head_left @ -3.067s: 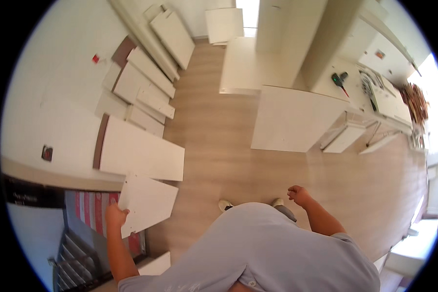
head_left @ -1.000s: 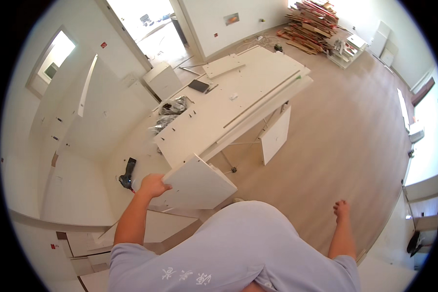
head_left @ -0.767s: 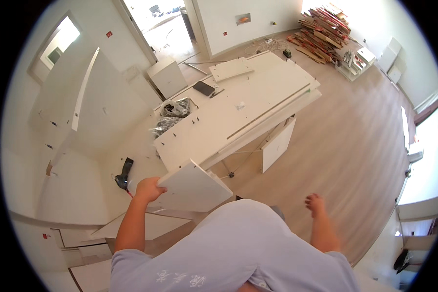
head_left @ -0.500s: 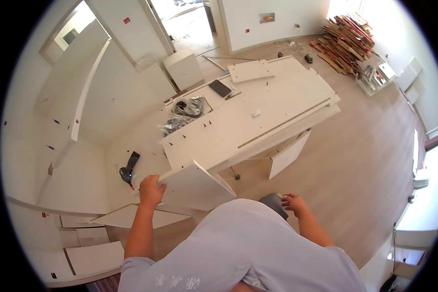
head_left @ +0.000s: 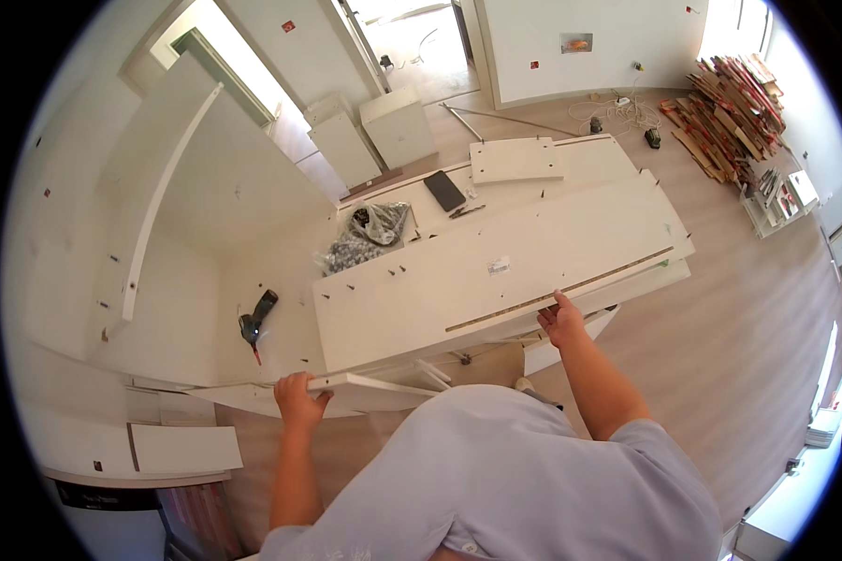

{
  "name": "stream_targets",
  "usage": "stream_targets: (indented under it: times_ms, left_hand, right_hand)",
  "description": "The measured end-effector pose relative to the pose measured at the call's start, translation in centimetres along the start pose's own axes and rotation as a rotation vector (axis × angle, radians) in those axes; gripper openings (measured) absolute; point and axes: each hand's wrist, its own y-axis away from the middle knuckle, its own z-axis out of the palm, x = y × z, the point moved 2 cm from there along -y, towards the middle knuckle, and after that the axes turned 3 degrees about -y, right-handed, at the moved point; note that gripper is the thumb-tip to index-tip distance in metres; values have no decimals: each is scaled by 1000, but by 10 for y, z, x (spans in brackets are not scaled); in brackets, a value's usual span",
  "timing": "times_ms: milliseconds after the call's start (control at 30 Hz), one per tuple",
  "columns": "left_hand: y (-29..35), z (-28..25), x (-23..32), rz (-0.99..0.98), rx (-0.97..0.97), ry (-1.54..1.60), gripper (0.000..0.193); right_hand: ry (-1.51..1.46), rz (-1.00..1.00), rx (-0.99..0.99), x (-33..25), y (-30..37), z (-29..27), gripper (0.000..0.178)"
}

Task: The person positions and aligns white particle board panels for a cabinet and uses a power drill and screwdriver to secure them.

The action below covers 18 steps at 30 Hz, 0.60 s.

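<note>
My left hand is closed on the corner of a white board, which I see nearly edge-on low in front of me. At the near edge of a long white panel, my right hand grips with its fingers curled at the rim beside a brown groove. Several dark connector pins stand up from this panel, and a small label sticks to its face. A smaller white board, a black phone and a clear plastic bag of hardware lie beyond. Left of the panel rests a cordless drill.
A tall white cabinet side rises at the left. White boxes stand near the doorway. Wood scraps are piled at the far right, near coiled cable on the floor. Another white board leans under the long panel.
My left hand has lowered the board, tipping it from a broad face to nearly edge-on. The right hand has moved from beside my body up to the long panel's edge. My view has shifted left.
</note>
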Motion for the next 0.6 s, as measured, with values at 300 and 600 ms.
stream_targets:
  times_ms: [300,600]
  left_hand:
    - [35,-9,23,-115,26,13,51]
    - [58,-19,24,-124,-31,9,45]
  right_hand:
    - [-282,150,-232,7,-9,13,36]
    - [-444,92,2,56,1,66,57]
